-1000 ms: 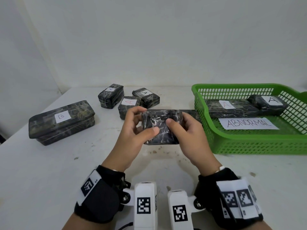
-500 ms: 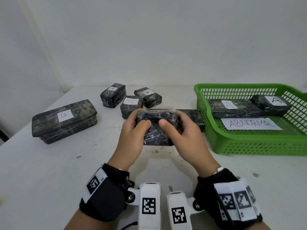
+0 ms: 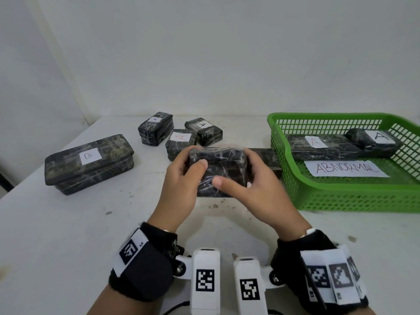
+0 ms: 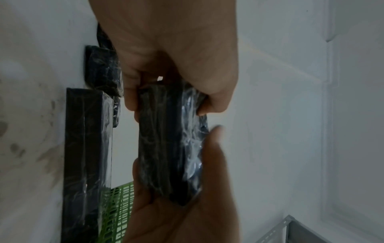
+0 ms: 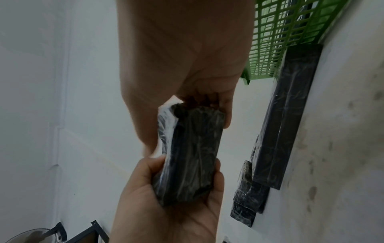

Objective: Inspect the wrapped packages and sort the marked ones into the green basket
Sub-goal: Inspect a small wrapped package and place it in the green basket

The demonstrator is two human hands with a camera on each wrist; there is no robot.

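Gripping a wrapped package (image 3: 221, 171), both hands hide its underside, visible from the wrists

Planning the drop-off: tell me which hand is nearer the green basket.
Right. The right hand grips the end of the held package on the green basket side, just short of its wall; the left hand grips the far end.

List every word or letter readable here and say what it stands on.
"B": white label on the long package at left.
"A": labels on three small packages at the table's back.
"A": labels on two packages in the green basket.
"ABNORMAL": paper sheet in the basket.
"LS": left wrist band.
Held package: no label visible.
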